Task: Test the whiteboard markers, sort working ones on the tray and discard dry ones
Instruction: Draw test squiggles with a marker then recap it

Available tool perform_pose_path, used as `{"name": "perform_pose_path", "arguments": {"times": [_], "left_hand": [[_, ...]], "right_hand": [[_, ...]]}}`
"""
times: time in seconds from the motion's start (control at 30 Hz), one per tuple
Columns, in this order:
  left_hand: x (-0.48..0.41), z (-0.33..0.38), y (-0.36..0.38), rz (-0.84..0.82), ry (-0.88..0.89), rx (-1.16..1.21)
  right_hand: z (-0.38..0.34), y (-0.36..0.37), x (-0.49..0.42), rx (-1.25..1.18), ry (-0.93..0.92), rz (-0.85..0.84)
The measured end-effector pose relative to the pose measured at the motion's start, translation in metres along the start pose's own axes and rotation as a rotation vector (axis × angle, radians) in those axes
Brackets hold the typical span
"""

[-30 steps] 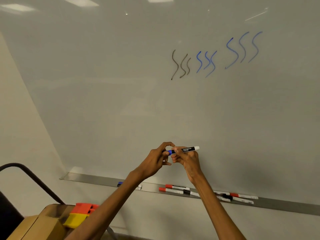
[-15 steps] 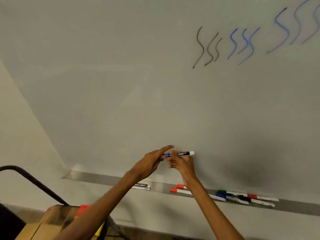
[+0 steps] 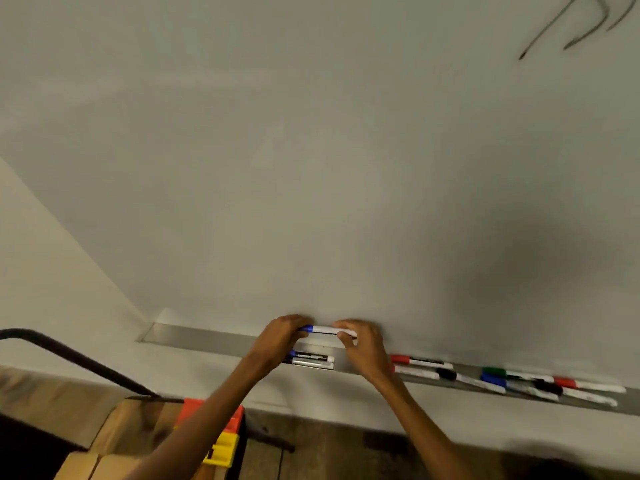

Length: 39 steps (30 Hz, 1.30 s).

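Observation:
I hold a blue-capped whiteboard marker (image 3: 322, 330) level between both hands, just above the metal tray (image 3: 214, 341) at the foot of the whiteboard (image 3: 311, 168). My left hand (image 3: 282, 336) grips its blue cap end. My right hand (image 3: 360, 344) pinches its white barrel end. Under the held marker, two markers (image 3: 311, 360) lie side by side on the tray. Right of my right hand, several red, black, green and blue capped markers (image 3: 502, 377) lie in a loose row on the tray.
Black squiggles (image 3: 571, 32) mark the board at top right. At bottom left stands a wooden box (image 3: 121, 434) with red and yellow blocks (image 3: 225, 441), and a black curved bar (image 3: 69, 355) runs above it. The floor is dark wood.
Both hands came down with the blue marker from mid-board to just above the tray. The view tilted down and left, so the blue squiggles left the frame.

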<state>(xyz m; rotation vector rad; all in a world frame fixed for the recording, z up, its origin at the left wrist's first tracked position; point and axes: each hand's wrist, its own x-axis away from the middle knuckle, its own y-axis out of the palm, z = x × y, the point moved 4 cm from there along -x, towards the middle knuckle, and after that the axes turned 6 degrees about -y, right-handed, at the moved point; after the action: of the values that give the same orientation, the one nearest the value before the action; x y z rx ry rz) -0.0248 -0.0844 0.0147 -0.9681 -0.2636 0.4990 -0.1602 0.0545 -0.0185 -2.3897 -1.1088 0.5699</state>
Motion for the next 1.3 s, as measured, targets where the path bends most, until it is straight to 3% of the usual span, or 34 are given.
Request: {"name": "perform_pose_path", "arguments": {"times": [0.13,0.33,0.5,0.8,1.3], "left_hand": [[0.004,-0.029,0.022,-0.041,-0.092,0.021],[0.007,-0.066,0.04,0.005,-0.155,-0.13],[0.017,-0.08,0.051,0.027,-0.154,-0.245],[0.02,-0.08,0.061,0.065,-0.06,-0.282],[0.028,-0.083,0.077,0.172,-0.054,-0.354]], "right_hand": [[0.004,0.036,0.015,0.175,-0.152,0.045],[0.016,0.073,0.025,0.364,-0.198,0.141],[0.026,0.092,0.019,0.482,-0.205,0.097],[0.043,0.104,0.017,0.533,-0.189,0.055],[0.04,0.108,0.023,0.571,-0.179,0.037]]}}
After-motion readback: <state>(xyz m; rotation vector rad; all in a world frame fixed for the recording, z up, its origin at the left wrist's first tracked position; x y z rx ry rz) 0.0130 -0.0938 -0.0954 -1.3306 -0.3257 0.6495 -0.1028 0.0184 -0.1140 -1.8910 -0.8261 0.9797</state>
